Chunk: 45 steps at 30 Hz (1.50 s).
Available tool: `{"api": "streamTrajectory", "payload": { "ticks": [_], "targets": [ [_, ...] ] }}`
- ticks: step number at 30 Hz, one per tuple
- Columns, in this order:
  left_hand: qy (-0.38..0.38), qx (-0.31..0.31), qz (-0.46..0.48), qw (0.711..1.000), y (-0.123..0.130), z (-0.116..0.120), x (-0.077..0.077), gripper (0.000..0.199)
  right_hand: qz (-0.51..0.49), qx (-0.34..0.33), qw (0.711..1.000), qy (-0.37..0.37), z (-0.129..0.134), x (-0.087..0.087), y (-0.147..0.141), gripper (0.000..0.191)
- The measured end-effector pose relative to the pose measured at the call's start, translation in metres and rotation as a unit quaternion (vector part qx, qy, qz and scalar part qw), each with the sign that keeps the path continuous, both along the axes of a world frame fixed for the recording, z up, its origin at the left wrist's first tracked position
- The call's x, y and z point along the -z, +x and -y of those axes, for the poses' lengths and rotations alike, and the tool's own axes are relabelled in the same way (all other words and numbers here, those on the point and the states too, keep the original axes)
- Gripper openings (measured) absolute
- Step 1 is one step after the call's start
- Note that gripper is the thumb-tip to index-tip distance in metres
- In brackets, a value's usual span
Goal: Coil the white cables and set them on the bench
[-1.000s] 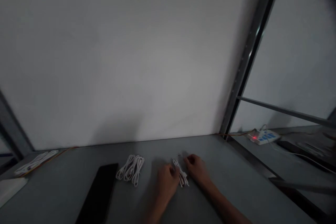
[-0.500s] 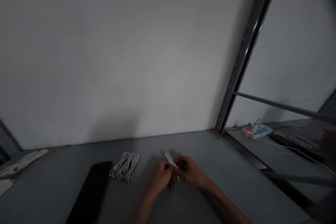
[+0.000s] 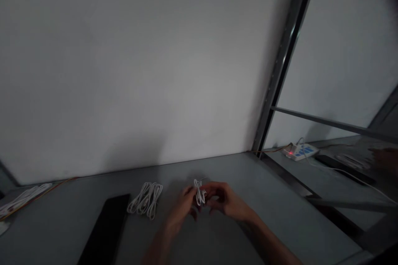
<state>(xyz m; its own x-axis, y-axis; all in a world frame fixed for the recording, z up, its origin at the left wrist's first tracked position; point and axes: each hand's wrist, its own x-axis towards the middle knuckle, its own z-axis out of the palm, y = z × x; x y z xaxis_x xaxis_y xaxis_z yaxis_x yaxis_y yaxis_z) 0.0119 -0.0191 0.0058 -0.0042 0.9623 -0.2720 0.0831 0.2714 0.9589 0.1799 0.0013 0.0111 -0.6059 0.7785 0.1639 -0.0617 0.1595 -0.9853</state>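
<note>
My left hand (image 3: 182, 207) and my right hand (image 3: 222, 201) meet low over the grey table, both gripping a small looped white cable (image 3: 199, 192) between them. The fingers of both hands curl around the loops, hiding part of the cable. To the left of my left hand, a coiled white cable bundle (image 3: 145, 201) lies on the table top (image 3: 192, 169), not touched by either hand.
A flat black slab (image 3: 105, 232) lies at the front left, and another white cable bundle (image 3: 21, 198) sits at the far left. A metal frame upright (image 3: 281, 62) stands right. Beyond it are a lit power strip (image 3: 300, 152) and a co-worker's hand (image 3: 385, 159).
My hands have come together and lifted the small white cable off the table, with its loops now gathered between them. The whole scene has shifted slightly left in view.
</note>
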Motion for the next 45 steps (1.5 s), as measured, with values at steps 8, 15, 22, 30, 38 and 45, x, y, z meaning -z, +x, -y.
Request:
{"api": "streamTrajectory", "payload": {
  "ticks": [8, 15, 22, 30, 38, 45],
  "targets": [
    [0.008, 0.034, 0.107, 0.994, -0.002, 0.006, -0.010, 0.031, 0.023, 0.108, 0.994, 0.023, -0.010, 0.017, -0.006, 0.035],
    [0.006, 0.017, 0.121, 0.992, -0.003, 0.007, -0.013, 0.021, 0.017, 0.158, 0.974, 0.161, -0.009, 0.013, -0.006, 0.030],
    [0.077, -0.035, 0.035, 0.996, 0.002, -0.001, -0.002, 0.059, 0.010, 0.156, 0.978, 0.140, -0.006, 0.014, -0.007, 0.030],
    [0.228, -0.007, -0.138, 0.964, 0.001, 0.000, -0.003, 0.020, 0.007, 0.148, 0.977, 0.155, -0.005, 0.010, -0.006, 0.033],
    [0.199, 0.021, -0.211, 0.957, 0.003, 0.003, -0.005, 0.047, -0.025, 0.173, 0.982, 0.074, -0.014, 0.024, -0.011, 0.038],
    [0.269, -0.010, -0.245, 0.932, -0.002, -0.002, 0.000, 0.041, -0.018, 0.147, 0.987, 0.065, -0.011, 0.021, -0.012, 0.034]
  ]
}}
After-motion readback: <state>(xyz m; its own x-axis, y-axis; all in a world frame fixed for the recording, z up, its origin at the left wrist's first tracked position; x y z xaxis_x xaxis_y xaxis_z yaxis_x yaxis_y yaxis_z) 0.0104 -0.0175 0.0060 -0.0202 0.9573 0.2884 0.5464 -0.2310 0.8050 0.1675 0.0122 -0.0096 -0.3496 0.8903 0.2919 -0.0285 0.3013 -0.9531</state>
